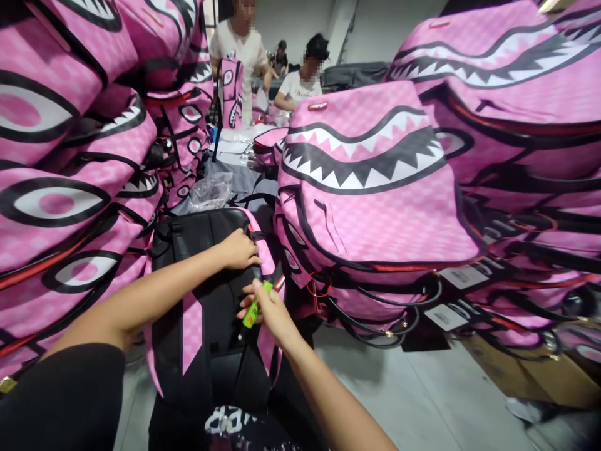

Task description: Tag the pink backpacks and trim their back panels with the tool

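A black backpack (216, 288) with pink checkered straps lies back side up before me. My left hand (238, 249) rests at its upper right, fingers curled on the pink and black shoulder strap (265, 252). Just below and to the right, my right hand (267, 305) is closed around a bright green lighter (256, 305), held at a slant over the pack. A thin red and white item (280, 282) shows beside that hand's knuckles; what it is I cannot make out.
Stacks of pink shark-mouth backpacks rise at the left (61, 203) and right (375, 181). Clear plastic wrap (210, 191) lies beyond the black pack. Two people in white shirts stand or sit farther back. Cardboard (535, 369) lies at the lower right.
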`<act>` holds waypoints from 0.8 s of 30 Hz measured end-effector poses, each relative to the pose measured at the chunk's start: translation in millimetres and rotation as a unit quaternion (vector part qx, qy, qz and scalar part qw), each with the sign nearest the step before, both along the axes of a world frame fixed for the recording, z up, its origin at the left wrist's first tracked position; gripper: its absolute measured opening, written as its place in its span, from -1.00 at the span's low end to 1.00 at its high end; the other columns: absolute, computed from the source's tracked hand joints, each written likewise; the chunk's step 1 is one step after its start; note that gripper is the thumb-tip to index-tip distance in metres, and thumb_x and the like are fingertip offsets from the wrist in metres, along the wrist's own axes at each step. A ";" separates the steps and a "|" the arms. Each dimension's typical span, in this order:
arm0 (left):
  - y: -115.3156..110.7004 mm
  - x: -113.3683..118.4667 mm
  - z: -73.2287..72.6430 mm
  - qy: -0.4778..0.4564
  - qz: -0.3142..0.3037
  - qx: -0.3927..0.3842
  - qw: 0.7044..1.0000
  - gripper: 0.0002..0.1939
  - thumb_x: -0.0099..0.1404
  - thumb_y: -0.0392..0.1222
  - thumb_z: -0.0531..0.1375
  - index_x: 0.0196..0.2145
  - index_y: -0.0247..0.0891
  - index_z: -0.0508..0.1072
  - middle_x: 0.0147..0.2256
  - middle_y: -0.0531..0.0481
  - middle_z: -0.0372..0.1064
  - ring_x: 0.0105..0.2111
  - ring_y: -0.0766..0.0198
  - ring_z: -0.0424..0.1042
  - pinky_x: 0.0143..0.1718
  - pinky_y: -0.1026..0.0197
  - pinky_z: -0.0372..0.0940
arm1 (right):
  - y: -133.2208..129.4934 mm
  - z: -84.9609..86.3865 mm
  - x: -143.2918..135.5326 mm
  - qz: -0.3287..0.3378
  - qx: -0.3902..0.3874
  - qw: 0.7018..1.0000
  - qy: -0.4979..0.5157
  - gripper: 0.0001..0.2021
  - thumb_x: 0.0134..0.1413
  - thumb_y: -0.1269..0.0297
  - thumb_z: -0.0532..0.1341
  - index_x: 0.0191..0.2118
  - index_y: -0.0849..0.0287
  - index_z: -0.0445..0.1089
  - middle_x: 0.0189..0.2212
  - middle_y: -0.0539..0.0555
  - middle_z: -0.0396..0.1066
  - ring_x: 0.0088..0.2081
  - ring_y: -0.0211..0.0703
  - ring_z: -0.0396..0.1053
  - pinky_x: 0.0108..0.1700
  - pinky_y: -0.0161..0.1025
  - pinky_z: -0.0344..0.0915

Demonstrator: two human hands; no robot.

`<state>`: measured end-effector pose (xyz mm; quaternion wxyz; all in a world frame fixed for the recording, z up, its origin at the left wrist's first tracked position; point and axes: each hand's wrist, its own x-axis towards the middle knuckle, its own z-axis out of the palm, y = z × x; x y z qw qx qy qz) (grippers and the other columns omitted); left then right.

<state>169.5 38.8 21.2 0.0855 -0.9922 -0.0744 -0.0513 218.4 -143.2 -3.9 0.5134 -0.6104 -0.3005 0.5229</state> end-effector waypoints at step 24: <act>-17.5 -56.5 -11.8 -0.110 0.054 -0.047 0.991 -0.72 0.15 0.00 0.35 -0.33 -0.28 0.53 -0.28 -0.08 0.40 -0.02 0.01 0.30 0.29 -0.37 -0.03 | 29.4 -33.1 25.2 -0.262 0.138 0.942 -0.158 -0.70 0.17 0.04 0.22 -0.18 0.19 0.34 -0.58 -0.11 0.36 -0.65 -0.35 0.26 -0.57 -0.36 0.29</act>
